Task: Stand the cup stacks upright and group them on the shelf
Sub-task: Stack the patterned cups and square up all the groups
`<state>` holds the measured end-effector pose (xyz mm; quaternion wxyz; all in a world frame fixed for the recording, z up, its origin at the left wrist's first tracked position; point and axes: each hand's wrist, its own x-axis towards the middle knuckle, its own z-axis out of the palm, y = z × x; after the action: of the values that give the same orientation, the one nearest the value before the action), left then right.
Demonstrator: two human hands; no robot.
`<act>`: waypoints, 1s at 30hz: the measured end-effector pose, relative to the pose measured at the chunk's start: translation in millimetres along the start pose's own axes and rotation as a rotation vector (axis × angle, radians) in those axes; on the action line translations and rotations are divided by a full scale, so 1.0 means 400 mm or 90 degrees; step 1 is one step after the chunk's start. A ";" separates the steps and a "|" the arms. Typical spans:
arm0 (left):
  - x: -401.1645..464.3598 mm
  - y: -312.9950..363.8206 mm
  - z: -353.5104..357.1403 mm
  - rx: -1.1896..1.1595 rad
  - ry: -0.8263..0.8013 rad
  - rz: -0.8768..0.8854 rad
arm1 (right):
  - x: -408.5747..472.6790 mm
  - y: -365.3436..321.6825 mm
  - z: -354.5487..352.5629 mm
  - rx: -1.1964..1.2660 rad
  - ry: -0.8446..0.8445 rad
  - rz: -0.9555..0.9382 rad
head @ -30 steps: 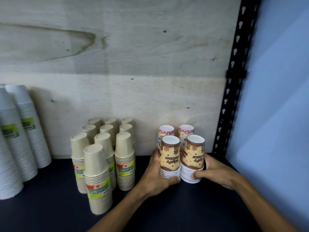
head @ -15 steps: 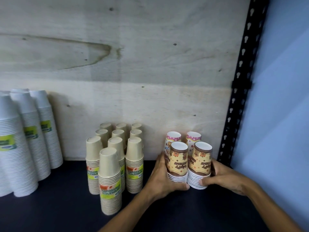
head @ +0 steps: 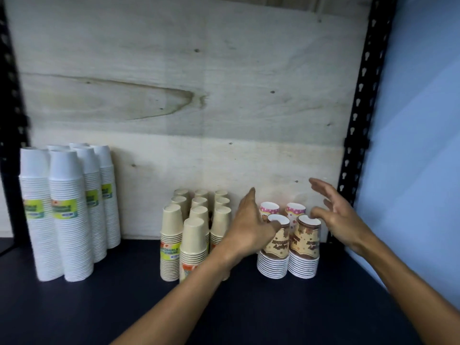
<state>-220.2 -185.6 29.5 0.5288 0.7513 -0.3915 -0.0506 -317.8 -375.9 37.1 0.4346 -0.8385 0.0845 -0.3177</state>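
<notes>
Both hands are hovering over the printed cup stacks on the dark shelf. The left hand is spread, fingers loose, palm facing right; its thumb tip is lying against the rim area of the front-left brown printed stack, though whether it is actually touching cannot be told. The right hand is also spread, fingers fanned and blurred, holding nothing; one fingertip is sitting at the top edge of the front-right brown printed stack, contact unclear.

The two brown printed stacks are standing upright, bases up, side by side and touching. Just behind them two pink-dotted stacks are standing upright, partly hidden by the front pair and the hands. These four are forming one tight cluster at the right end of the shelf, near the black slotted upright.

To the left, the tan cup stacks are standing upright in a close block with green-and-orange labels, the left forearm crossing in front of the nearest one. Well apart, at the far left, tall white cup stacks are standing grouped, leaning slightly. A pale plywood back panel is running behind everything.
</notes>
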 end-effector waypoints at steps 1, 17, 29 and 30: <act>-0.010 0.021 -0.029 -0.044 0.017 0.014 | -0.005 -0.024 0.021 0.008 0.040 -0.044; -0.137 -0.326 -0.391 -0.103 0.093 -0.131 | -0.050 0.013 0.410 0.097 -0.257 0.139; -0.079 -0.468 -0.377 -0.057 -0.205 -0.172 | -0.007 0.107 0.474 0.119 -0.347 0.127; -0.075 -0.469 -0.371 -0.069 -0.212 -0.158 | -0.004 0.115 0.478 0.124 -0.345 0.125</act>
<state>-67.7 -29.1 -72.4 0.4861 0.7455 -0.3747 -0.2598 -197.0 -274.4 -80.0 0.5484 -0.8349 0.0150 -0.0458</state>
